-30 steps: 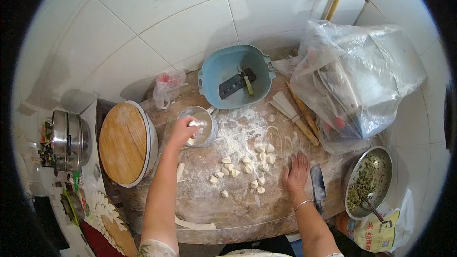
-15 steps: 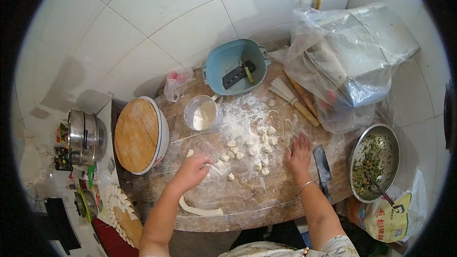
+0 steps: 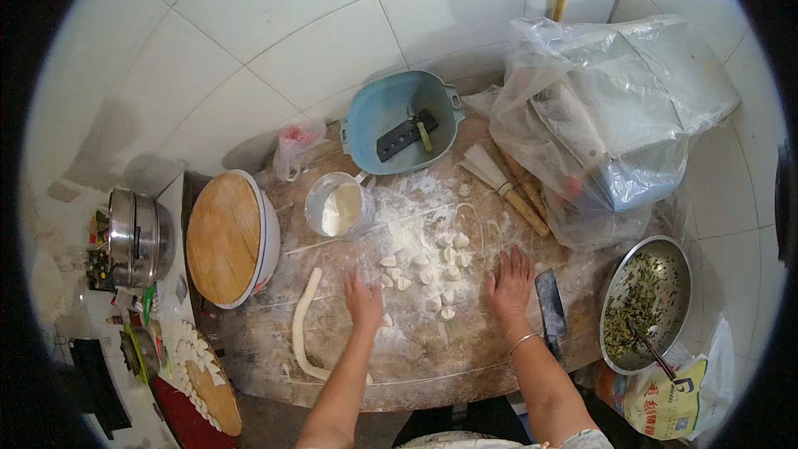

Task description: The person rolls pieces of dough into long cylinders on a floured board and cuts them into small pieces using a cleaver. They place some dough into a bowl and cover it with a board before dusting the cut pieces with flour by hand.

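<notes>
Several small cut dough pieces [image 3: 425, 275] lie scattered between my two hands on the floured wooden board [image 3: 266, 349]. My left hand [image 3: 363, 301] rests at the left edge of these pieces, fingers stretched forward and somewhat blurred, holding nothing visible. On the right side of the pieces, my right hand [image 3: 509, 287] lies flat with its fingers spread. Just beyond it is a dark cleaver [image 3: 550, 305] with a floury blade. A long curved dough rope [image 3: 301, 328] lies left of my left arm, its near end partly hidden behind that forearm.
Behind the pieces stand a cup of flour [image 3: 339, 209] and a blue basin [image 3: 401, 165]. A whisk brush [image 3: 507, 189] lies near a plastic-covered box [image 3: 623, 100]. A filling bowl [image 3: 675, 283] is at right; a lidded basin [image 3: 268, 237] is at left, above a tray of dumplings [image 3: 218, 391].
My left hand has moved right, away from the dough rope to the edge of the cut pieces, and its fingers have straightened. The rope now shows more fully. My right hand stays flat.
</notes>
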### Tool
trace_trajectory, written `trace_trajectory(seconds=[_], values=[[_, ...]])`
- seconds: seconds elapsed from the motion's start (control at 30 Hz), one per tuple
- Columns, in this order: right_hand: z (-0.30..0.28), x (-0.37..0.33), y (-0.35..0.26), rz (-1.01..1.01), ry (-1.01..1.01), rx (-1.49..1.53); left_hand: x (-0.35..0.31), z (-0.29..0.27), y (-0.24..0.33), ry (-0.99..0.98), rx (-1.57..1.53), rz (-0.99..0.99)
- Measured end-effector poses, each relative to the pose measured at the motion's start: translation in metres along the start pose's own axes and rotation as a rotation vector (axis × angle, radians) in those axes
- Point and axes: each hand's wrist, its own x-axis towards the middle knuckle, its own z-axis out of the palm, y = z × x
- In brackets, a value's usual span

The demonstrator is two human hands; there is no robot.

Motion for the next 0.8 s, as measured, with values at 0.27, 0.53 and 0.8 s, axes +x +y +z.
trace_trajectory(seconds=[0.27,0.53,0.8], values=[[0.001,-0.001,0.003,0.026,-0.035,-0.004,0.024,0.045,0.13,-0.307,0.279,0.187],[0.0,0.001,-0.003,0.024,-0.046,-0.01,-0.052,0.043,0.123,-0.534,0.455,0.642],[-0.004,0.001,-0.006,0.027,-0.041,0.023,-0.071,0.009,-0.015,-0.16,0.398,0.371]])
